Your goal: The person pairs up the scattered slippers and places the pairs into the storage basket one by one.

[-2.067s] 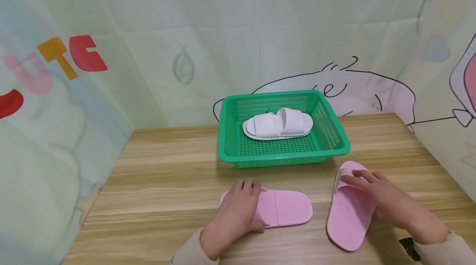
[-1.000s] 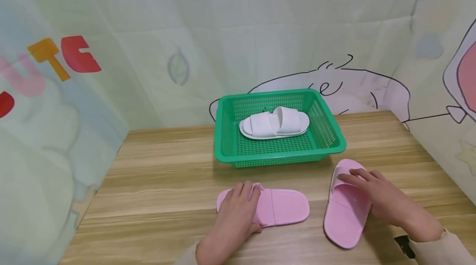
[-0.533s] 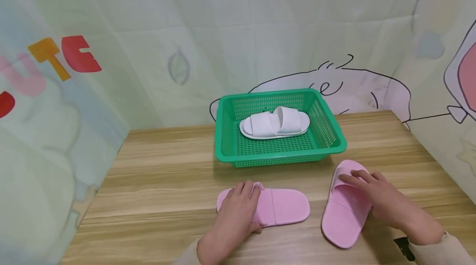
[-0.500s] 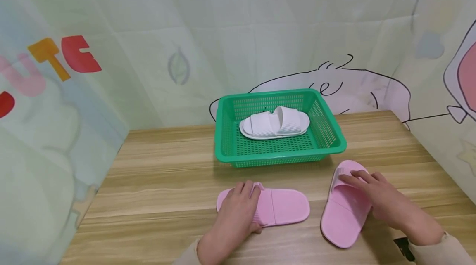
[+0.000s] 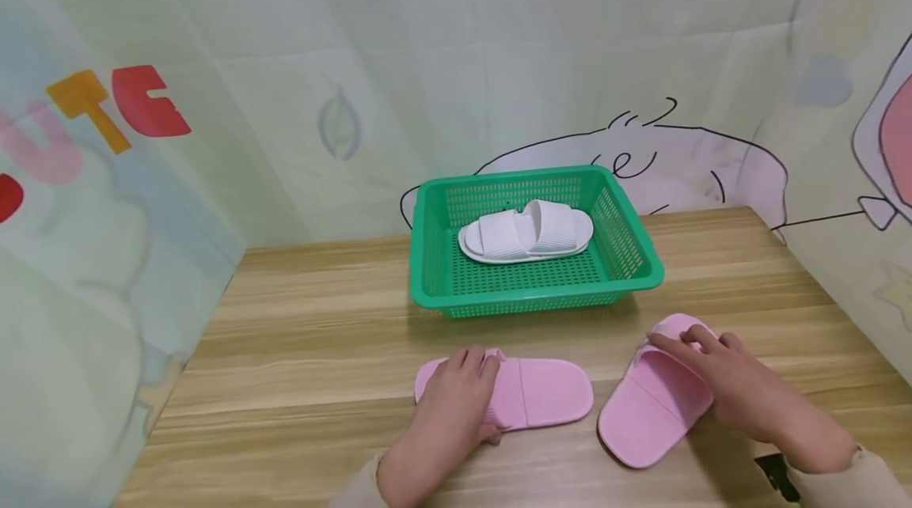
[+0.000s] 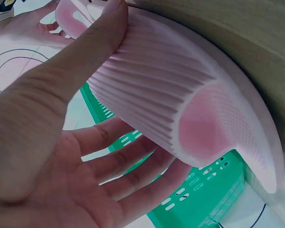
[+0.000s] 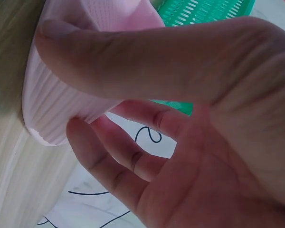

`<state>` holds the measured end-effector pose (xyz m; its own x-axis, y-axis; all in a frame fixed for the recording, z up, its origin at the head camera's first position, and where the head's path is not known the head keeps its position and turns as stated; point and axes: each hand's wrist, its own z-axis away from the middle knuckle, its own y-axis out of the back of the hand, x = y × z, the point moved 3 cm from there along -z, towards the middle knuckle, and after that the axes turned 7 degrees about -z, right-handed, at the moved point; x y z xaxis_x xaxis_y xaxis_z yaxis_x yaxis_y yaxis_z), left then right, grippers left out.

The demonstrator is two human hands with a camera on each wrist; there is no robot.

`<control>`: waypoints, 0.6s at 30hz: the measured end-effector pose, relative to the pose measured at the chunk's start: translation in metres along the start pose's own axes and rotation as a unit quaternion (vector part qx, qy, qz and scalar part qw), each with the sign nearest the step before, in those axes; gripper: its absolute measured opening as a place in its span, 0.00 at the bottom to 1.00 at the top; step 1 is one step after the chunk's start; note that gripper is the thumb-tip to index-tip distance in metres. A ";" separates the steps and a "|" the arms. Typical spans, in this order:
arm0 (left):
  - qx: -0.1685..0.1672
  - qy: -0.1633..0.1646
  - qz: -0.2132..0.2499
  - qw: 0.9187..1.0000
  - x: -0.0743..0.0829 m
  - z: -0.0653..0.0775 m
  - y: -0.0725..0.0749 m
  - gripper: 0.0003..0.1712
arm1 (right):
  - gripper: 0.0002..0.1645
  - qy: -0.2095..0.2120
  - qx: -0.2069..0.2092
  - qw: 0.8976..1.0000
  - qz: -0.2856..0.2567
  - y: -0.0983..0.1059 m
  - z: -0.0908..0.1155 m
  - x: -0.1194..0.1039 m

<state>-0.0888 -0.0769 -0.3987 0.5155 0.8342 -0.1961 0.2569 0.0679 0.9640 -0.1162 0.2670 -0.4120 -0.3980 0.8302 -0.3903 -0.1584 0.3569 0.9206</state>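
A pink slide slipper [image 5: 552, 393] lies sideways on the wooden table, its toe to the left. My left hand [image 5: 450, 405] grips its ribbed strap from above, and in the left wrist view the thumb presses the near side while the fingers reach the far side. To the right lies the other pink slipper [image 5: 644, 422], slanted with its heel towards me and to the left. My right hand [image 5: 744, 385] pinches that slipper's strap [image 7: 61, 102] between thumb and fingers. The hands hide parts of both straps.
Behind the slippers stands a green perforated basket [image 5: 537, 306] holding a pair of white slippers [image 5: 502, 233]. A printed cloth [image 5: 399, 81] hangs behind and beside the wooden table [image 5: 306, 318]. A black strap [image 5: 777, 476] shows near my right sleeve.
The right slipper has turned under my right hand: its heel has swung left and its toe slightly right. My left hand keeps its place on the other slipper.
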 end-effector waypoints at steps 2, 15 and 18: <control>-0.001 -0.004 0.004 1.000 -0.001 0.000 0.000 0.54 | 0.59 -0.010 -0.007 1.000 0.001 0.001 0.000 0.000; -0.012 -0.018 0.047 0.999 -0.007 0.000 0.005 0.44 | 0.57 0.012 0.013 1.000 0.017 0.006 0.008 0.005; -0.010 -0.015 0.048 0.999 -0.008 0.000 0.005 0.45 | 0.57 0.030 0.031 0.999 0.013 0.006 0.012 0.004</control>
<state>-0.0917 -0.0828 -0.3924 0.5607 0.8209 -0.1082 0.1891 0.0002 0.9820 -0.1081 0.2775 -0.4085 -0.4544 0.8133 -0.3634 -0.0926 0.3626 0.9273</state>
